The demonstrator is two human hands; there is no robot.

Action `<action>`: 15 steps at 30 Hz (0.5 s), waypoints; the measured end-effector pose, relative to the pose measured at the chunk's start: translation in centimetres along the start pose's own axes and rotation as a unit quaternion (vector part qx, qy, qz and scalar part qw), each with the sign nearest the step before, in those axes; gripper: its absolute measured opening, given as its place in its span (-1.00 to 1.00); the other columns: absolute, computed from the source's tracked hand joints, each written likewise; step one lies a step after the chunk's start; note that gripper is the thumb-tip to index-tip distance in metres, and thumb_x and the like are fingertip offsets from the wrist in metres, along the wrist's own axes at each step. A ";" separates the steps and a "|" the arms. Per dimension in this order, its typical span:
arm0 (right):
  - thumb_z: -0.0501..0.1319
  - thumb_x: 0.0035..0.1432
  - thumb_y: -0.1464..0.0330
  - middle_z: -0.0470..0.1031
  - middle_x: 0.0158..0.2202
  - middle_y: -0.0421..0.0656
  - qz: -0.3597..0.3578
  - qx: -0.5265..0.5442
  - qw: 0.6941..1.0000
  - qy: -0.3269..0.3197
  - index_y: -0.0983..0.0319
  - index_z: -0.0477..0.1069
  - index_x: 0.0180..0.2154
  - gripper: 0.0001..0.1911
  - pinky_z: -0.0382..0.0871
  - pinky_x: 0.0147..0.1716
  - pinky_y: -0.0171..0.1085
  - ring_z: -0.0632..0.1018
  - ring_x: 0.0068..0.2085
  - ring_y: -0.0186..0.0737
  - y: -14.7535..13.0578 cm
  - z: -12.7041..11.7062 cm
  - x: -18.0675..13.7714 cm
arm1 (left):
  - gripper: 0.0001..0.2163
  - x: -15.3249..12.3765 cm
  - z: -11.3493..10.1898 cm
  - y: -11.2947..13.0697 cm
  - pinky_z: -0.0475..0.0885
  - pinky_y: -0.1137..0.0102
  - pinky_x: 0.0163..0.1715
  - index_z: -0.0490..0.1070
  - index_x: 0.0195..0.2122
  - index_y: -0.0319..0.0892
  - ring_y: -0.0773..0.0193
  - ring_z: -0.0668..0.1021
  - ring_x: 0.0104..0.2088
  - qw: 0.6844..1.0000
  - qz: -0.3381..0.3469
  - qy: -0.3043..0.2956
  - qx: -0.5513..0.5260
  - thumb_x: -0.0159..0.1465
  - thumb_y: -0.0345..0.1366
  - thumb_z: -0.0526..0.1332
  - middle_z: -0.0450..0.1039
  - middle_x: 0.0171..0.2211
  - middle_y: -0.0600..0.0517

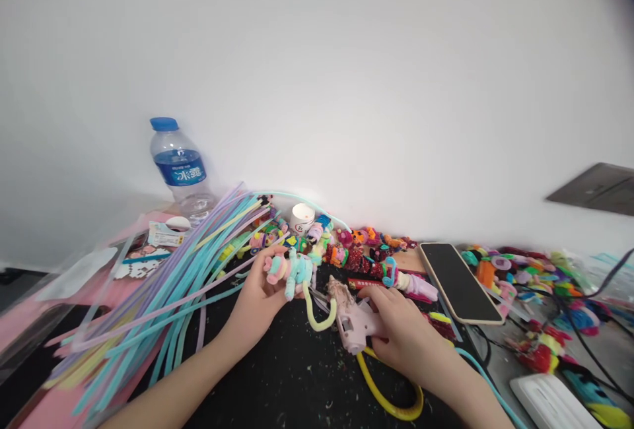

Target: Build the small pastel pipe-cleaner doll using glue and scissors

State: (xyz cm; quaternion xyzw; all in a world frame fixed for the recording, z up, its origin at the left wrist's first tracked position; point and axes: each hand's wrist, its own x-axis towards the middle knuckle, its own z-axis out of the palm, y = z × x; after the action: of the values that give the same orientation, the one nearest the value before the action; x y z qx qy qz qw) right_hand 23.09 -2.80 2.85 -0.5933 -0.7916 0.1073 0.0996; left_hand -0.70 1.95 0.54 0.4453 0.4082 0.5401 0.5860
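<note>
Head view: fuzzy figure [292,272] left, glue gun [352,330] right

Our left hand [258,296] pinches the figure from nine o'clock, its long axis running roughly nine to three. From it a pale yellow stem [317,327] dips and curls up toward the gun, which lies at four o'clock. Whether the stem's end touches the gun's crusted nozzle [341,289] we can't tell. Our right hand [396,313] grips the gun from three o'clock, nozzle toward eleven. Our left fingertips are partly lost behind the figure; our right palm hides the handle. A yellow loop [396,413] shows at five o'clock from the gun; we can't see whether they join.
</note>
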 end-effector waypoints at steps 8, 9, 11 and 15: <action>0.13 0.03 0.44 0.50 -0.20 -0.12 0.030 0.178 0.981 0.073 0.20 0.38 -0.15 -0.72 0.35 -0.24 -0.22 0.50 -0.22 -0.13 1.1 0.7 0.5 | -0.54 -0.1 -0.2 -0.1 0.43 0.36 -0.29 0.22 -0.09 -0.08 0.35 0.43 -0.40 0.998 -0.013 -0.008 0.064 -0.03 -0.41 0.31 0.25 -0.38 0.15; 0.13 0.05 0.42 0.51 -0.25 -0.12 0.026 0.208 0.974 0.082 0.21 0.40 -0.19 -0.77 0.36 -0.26 -0.23 0.50 -0.26 -0.14 1.3 0.8 0.5 | -0.54 -0.1 -0.2 -0.1 0.43 0.37 -0.30 0.22 -0.09 -0.09 0.37 0.42 -0.43 0.998 -0.013 -0.009 0.065 -0.03 -0.41 0.31 0.23 -0.39 0.16; 0.16 0.06 0.38 0.52 -0.33 -0.13 0.019 0.267 0.960 0.087 0.23 0.43 -0.27 -0.84 0.38 -0.32 -0.25 0.51 -0.33 -0.16 1.5 0.8 0.4 | -0.56 -0.2 -0.2 -0.1 0.43 0.39 -0.34 0.23 -0.10 -0.08 0.41 0.38 -0.48 0.998 -0.017 -0.015 0.062 -0.02 -0.42 0.29 0.18 -0.42 0.19; 0.24 -0.04 0.33 0.53 -0.43 -0.13 0.034 0.343 0.935 0.084 0.24 0.45 -0.35 -0.85 0.42 -0.42 -0.27 0.52 -0.41 -0.14 1.3 1.2 -0.1 | -0.61 -0.4 0.0 -0.1 0.44 0.36 -0.32 0.23 -0.10 -0.07 0.41 0.38 -0.47 0.997 -0.033 -0.037 0.063 0.03 -0.42 0.25 0.15 -0.45 0.21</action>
State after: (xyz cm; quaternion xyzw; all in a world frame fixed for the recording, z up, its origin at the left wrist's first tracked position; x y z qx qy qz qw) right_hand 23.99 -2.59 1.34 -0.5566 -0.6744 0.3253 0.3600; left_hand -0.68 1.51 0.48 0.4873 0.4336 0.4773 0.5888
